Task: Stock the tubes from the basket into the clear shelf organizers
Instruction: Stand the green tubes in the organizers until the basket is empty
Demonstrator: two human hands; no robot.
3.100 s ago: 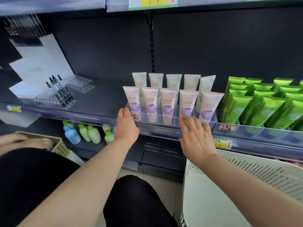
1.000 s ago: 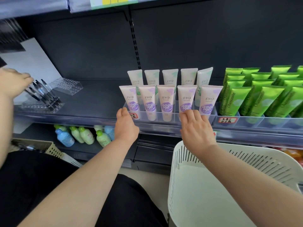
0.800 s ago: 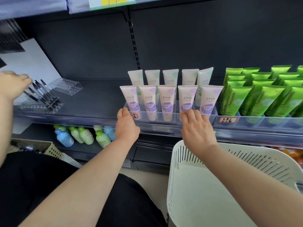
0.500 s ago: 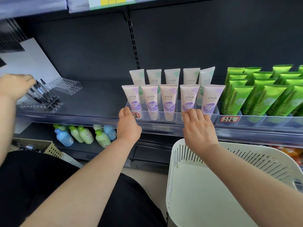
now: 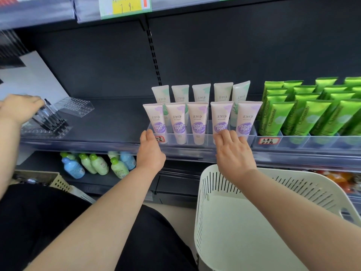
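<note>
A clear organizer [image 5: 252,132] on the shelf holds two rows of pale tubes. The front row has purple-labelled tubes [image 5: 197,122], and behind it stand green-tinted tubes [image 5: 201,92]. My left hand [image 5: 150,151] lies against the organizer's front left corner, fingers together. My right hand [image 5: 233,151] rests with its fingers spread on the front wall, below the two right-hand tubes. Neither hand holds a tube. The white slotted basket [image 5: 207,184] sits under my right forearm, and no tubes show in the part of its inside that I can see.
Bright green tubes [image 5: 304,114] fill the organizers to the right. At left, another person's hand [image 5: 17,108] touches black pens [image 5: 50,118] in a clear holder. Small bottles [image 5: 93,165] stand on the lower shelf, and a beige basket [image 5: 58,180] sits at lower left.
The other person's hand rose from the beige basket to the pens. My two hands have stayed at the organizer's front, shifting only slightly.
</note>
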